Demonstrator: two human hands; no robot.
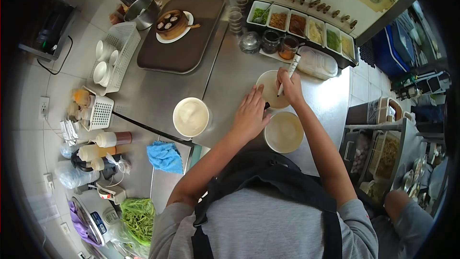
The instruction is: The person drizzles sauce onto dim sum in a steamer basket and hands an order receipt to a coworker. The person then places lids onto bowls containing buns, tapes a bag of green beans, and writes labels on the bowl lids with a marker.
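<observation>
My right hand (289,88) is closed round a white marker (292,69), its tip pointing down at the lid of a pale round container (269,77). Against the left side of that container lies my left hand (251,110), with a small black object (267,106) beside its fingers that looks like a marker cap; how it is held is unclear. Just below stands a second round container (283,132), close to my body. A third pale container (191,117) sits further left on the steel counter.
A brown tray (203,36) holds a bamboo steamer (171,24) on a plate. Topping tubs (297,23), jars (270,41) and a clear plastic box (317,62) line the back. A blue cloth (164,157) lies left. Another person's arm (396,201) shows at lower right.
</observation>
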